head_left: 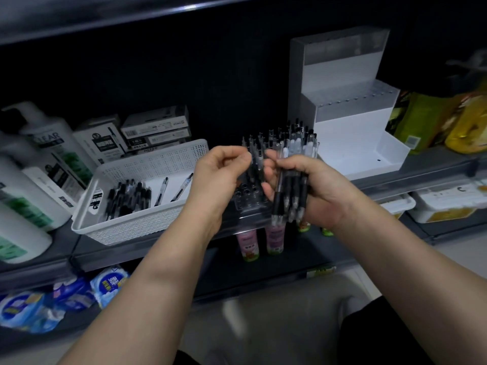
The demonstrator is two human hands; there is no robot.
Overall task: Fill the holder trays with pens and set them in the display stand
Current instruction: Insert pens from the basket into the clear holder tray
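Clear holder tray sits at the front edge of the dark shelf, between the two hands. Far rows filled with upright black-capped pens; near rows show open holes. Tray outline hard to make out against the dark.

Right hand closed around a bundle of pens, tips pointing down. Left hand with thumb and fingers pinched together at the tops of the standing pens; whether a pen sits in that pinch cannot be told.

White perforated basket left of the tray: loose black pens heaped at its left end, two lying apart to the right.

White stepped display stand behind right, tiers bare.

Pen boxes behind the basket. White pump bottles far left, blurred, partly cut off. Yellow-green packages far right, blurred.
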